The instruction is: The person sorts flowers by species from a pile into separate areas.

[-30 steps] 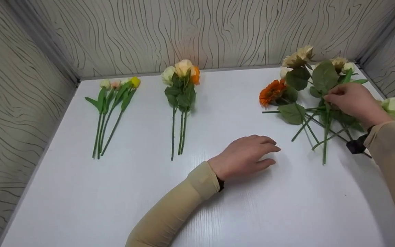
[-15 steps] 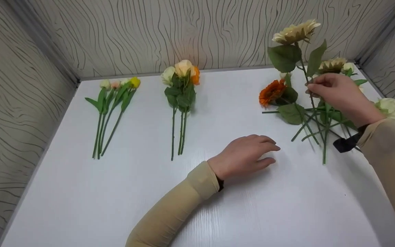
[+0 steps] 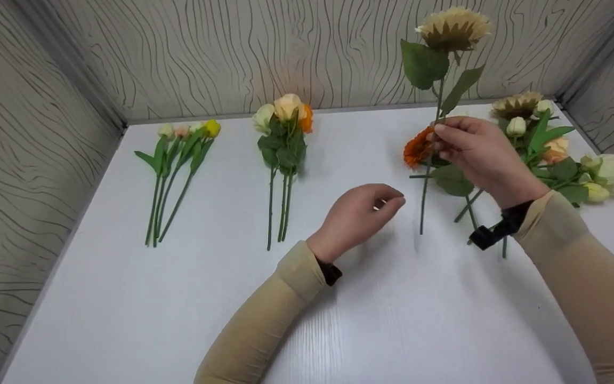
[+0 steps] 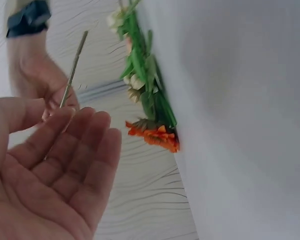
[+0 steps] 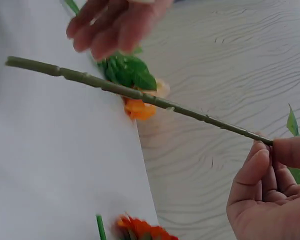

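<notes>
In the head view, my right hand (image 3: pixel 485 157) pinches the stem of a cream sunflower (image 3: pixel 453 32) between thumb and fingertips. The flower is upright above the table, bloom high with two broad green leaves below it. The right wrist view shows the bare lower stem (image 5: pixel 140 95) reaching from the pinch toward my left hand (image 3: pixel 357 218). That left hand is raised over the table with relaxed fingers and holds nothing; its palm (image 4: pixel 45 195) shows in the left wrist view. An orange flower (image 3: pixel 418 148) lies behind the held stem, partly hidden by the right hand.
On the white table (image 3: pixel 126 314), several tulips (image 3: pixel 171 160) lie at the left and a bunch of roses (image 3: pixel 283 138) in the middle. Mixed flowers, including another cream sunflower (image 3: pixel 515 105) and a pale rose (image 3: pixel 611 170), lie at the right. A patterned wall (image 3: pixel 312 48) stands behind.
My right hand has lifted the cream sunflower out of the right-hand pile and moved it left. My left hand has risen slightly and drawn its fingers closer to the thumb.
</notes>
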{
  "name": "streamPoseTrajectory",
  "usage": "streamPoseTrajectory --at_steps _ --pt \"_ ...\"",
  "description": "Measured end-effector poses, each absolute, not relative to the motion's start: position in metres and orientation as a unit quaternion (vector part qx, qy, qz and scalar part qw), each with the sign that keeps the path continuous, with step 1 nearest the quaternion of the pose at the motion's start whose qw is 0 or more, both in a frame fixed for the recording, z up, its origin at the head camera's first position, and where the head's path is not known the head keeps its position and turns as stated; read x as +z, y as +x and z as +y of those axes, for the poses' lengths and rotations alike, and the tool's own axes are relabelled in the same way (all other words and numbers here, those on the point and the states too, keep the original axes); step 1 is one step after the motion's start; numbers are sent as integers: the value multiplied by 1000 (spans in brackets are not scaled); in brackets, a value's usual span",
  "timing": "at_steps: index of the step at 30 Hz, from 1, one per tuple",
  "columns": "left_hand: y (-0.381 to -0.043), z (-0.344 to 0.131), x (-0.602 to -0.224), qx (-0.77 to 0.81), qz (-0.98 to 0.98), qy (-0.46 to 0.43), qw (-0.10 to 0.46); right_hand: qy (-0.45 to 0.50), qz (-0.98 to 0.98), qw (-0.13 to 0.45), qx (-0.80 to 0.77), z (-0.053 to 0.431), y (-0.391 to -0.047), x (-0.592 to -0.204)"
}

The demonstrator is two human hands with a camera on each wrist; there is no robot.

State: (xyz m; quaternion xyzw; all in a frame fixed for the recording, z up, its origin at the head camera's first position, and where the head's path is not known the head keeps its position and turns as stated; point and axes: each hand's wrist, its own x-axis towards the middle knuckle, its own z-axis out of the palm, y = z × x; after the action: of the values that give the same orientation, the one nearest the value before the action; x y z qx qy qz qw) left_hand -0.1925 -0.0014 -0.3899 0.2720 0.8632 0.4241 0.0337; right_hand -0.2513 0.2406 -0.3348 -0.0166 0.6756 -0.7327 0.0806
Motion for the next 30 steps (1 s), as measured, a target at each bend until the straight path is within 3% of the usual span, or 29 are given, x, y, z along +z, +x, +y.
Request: streamPoseTrajectory --at_steps 10,30 --pt "-211 -17 -390 619 757 158 137 -57 558 120 -819 190 -243 -373" --pt "-212 -16 -391 683 698 134 169 -48 554 110 -824 175 -240 -385"
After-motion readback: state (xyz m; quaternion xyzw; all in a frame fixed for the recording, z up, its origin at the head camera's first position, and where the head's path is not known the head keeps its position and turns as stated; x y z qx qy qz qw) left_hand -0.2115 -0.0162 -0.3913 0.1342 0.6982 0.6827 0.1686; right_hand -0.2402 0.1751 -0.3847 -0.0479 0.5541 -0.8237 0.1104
